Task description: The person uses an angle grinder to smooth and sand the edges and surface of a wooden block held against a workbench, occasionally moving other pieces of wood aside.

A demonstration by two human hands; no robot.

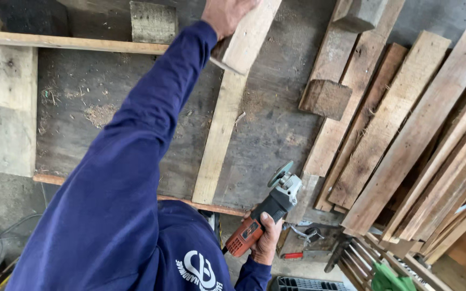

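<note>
Left hand (pixel 227 13), at the end of a blue sleeve (pixel 136 161), gripped the end of a short wooden board (pixel 249 35) held above a grey, sawdust-strewn worktop (pixel 98 91) crossed by pale battens. Right hand (pixel 268 240) was clenched around an orange-and-black angle grinder (pixel 265 215), its disc pointing up, low by the worktop's near edge. Rough planks (pixel 405 134) lay stacked just right of the grinder.

We see only a small dark label (pixel 250 230) on the red grinder (pixel 260 221) and a white round emblem (pixel 200 269) on the sleeve.
</note>
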